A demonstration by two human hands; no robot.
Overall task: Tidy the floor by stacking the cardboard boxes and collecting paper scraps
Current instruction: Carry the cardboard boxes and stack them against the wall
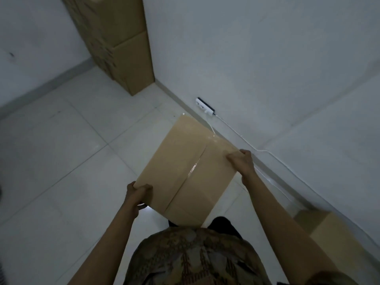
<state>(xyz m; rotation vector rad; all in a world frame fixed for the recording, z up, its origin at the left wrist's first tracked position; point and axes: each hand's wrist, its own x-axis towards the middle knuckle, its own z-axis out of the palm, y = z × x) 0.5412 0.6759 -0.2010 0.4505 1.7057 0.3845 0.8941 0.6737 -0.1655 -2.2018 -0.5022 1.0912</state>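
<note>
A taped, closed cardboard box (185, 167) is in front of me over the white tiled floor, its top seam covered by shiny tape. My left hand (137, 192) grips its near left corner, fingers curled over the edge. My right hand (242, 161) grips its right edge beside the wall. A tall stack of cardboard boxes (121, 48) stands in the far corner. Another cardboard box (327, 227) sits on the floor at my right against the wall. No paper scraps show.
A white power strip (205, 106) lies at the foot of the right wall, and its white cable (265, 151) runs along the skirting toward me. Walls meet in the far corner behind the stack. Bare tiles spread to the left.
</note>
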